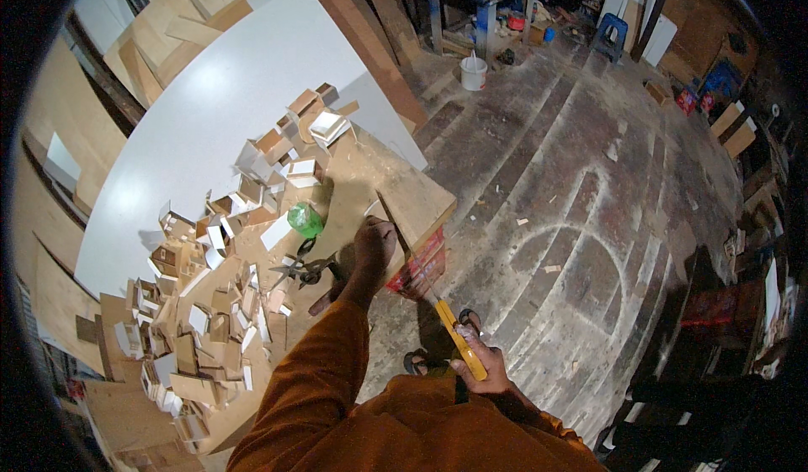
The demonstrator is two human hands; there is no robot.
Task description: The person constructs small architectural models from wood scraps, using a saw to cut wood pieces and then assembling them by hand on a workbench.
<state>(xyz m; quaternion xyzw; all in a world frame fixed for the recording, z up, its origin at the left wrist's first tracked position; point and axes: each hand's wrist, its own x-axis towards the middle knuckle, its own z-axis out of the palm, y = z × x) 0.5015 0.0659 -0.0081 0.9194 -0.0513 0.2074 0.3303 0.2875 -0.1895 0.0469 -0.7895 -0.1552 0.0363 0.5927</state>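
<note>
Our yellow-handled tool [450, 320] slants toward the worktop's [362, 169] right edge, our right hand [491, 373] wrapped round its handle, our left [374, 243] curled near that edge, whether pinching anything we cannot tell, small boxes [252, 189] crowding leftward, floor [539, 207] spreading rightward.

A white bucket [473, 74] stands near a blue-edged table [486, 26]

Rightward, the right hand [486, 364] could pass; scissors [310, 275] and a green container [305, 218] block the left hand [375, 243] leftward.
</note>
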